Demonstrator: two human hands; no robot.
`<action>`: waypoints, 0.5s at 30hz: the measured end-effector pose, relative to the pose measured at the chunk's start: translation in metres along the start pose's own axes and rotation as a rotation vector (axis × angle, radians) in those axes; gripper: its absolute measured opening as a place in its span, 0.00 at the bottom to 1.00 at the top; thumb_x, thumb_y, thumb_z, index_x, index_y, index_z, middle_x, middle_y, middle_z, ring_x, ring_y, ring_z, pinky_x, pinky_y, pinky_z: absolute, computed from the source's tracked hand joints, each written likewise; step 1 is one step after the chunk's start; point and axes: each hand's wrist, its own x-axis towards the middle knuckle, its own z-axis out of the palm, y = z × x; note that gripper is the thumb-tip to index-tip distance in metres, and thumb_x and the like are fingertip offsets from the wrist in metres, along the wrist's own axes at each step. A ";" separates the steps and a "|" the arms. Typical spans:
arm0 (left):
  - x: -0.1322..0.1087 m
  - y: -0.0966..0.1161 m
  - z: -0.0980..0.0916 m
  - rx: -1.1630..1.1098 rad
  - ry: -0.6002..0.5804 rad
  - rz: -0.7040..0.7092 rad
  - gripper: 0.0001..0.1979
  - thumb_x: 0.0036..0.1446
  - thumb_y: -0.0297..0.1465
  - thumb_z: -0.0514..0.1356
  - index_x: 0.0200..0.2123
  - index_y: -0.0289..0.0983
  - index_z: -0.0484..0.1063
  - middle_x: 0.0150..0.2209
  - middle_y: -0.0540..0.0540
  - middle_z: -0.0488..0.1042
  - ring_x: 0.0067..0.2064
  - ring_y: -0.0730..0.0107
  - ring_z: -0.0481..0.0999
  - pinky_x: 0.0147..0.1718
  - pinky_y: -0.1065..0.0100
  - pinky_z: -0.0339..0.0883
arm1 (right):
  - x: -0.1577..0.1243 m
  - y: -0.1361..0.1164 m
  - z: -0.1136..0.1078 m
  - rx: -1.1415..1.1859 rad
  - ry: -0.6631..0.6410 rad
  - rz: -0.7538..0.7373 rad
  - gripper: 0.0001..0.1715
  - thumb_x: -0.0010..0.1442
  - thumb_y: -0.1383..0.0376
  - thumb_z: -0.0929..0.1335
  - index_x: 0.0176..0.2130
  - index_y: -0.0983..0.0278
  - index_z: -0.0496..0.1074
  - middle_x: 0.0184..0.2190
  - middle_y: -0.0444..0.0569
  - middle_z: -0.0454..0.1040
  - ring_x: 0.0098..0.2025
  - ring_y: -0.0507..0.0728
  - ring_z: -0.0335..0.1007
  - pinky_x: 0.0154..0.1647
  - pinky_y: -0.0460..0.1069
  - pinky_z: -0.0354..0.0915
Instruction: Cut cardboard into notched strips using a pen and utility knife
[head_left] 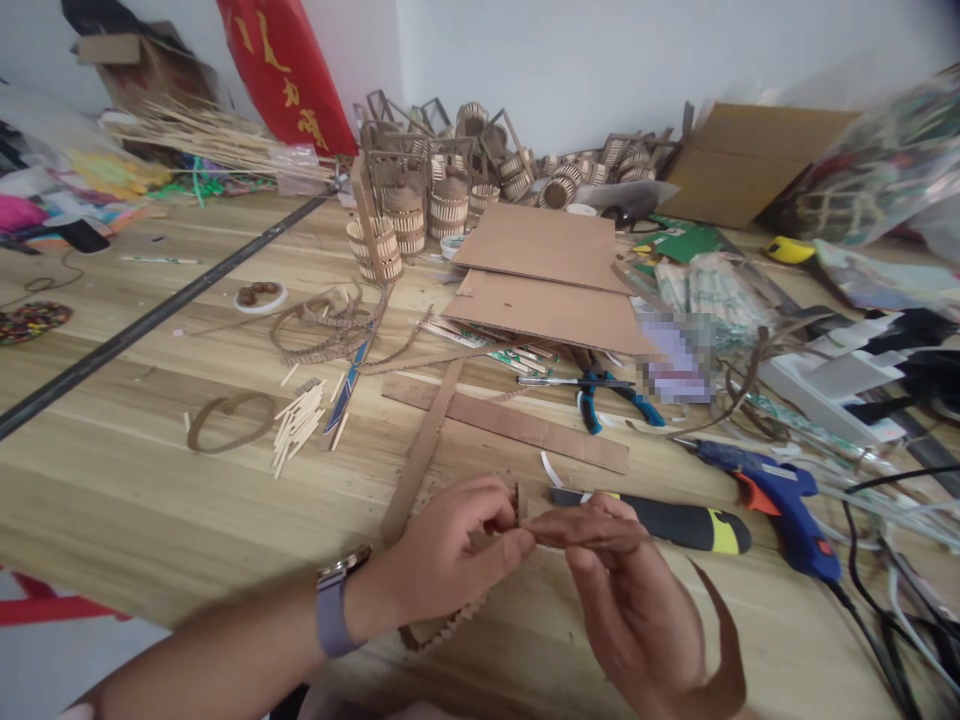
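My left hand [465, 545], with a watch on its wrist, pinches one end of a brown cardboard strip [724, 625] near the table's front edge. The fingers of my right hand [637, 580] close round the same strip, which curls away past the right wrist. Under my left hand lies a ridged strip of corrugated cardboard [442, 635], partly hidden. A flat cardboard strip [424, 450] lies just beyond my left hand. Close behind my right hand is a black and yellow cutter [675, 522].
A blue glue gun [787, 500] with its cables lies at the right. Blue-handled pliers [592, 400], cardboard sheets [547, 290] and small sticks [298, 425] lie ahead. Small stick buckets [405, 215] stand at the back. A black metal bar [172, 305] crosses the left side.
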 end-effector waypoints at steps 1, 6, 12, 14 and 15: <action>0.000 0.000 0.000 -0.001 0.008 0.004 0.12 0.64 0.35 0.55 0.27 0.38 0.63 0.31 0.50 0.66 0.36 0.71 0.68 0.36 0.70 0.61 | 0.001 0.000 0.000 -0.025 -0.015 -0.040 0.04 0.68 0.61 0.66 0.42 0.56 0.72 0.34 0.45 0.82 0.36 0.57 0.79 0.42 0.54 0.69; -0.001 0.001 0.003 0.041 0.031 0.070 0.09 0.61 0.27 0.54 0.27 0.38 0.61 0.32 0.49 0.69 0.37 0.70 0.70 0.38 0.70 0.62 | 0.005 0.000 -0.001 -0.092 -0.028 -0.093 0.05 0.65 0.67 0.68 0.40 0.55 0.71 0.33 0.42 0.82 0.35 0.56 0.79 0.40 0.54 0.70; -0.001 0.002 0.001 0.060 -0.013 0.140 0.11 0.59 0.26 0.54 0.25 0.38 0.60 0.32 0.48 0.70 0.36 0.70 0.70 0.39 0.69 0.64 | 0.002 0.001 0.002 0.158 0.037 0.241 0.08 0.69 0.59 0.65 0.37 0.57 0.68 0.29 0.46 0.81 0.34 0.56 0.80 0.31 0.49 0.73; -0.001 0.002 0.000 0.045 -0.003 0.108 0.10 0.60 0.27 0.55 0.25 0.38 0.61 0.33 0.48 0.70 0.37 0.70 0.70 0.39 0.69 0.63 | 0.001 0.001 0.003 0.172 0.066 0.268 0.08 0.69 0.58 0.65 0.37 0.57 0.67 0.28 0.45 0.82 0.35 0.56 0.81 0.32 0.48 0.73; -0.001 0.001 -0.001 0.032 0.001 0.074 0.10 0.60 0.28 0.56 0.26 0.38 0.62 0.32 0.49 0.70 0.36 0.70 0.70 0.38 0.69 0.62 | 0.000 0.001 0.004 0.151 0.078 0.250 0.06 0.69 0.59 0.65 0.38 0.56 0.67 0.29 0.45 0.82 0.36 0.56 0.81 0.32 0.47 0.73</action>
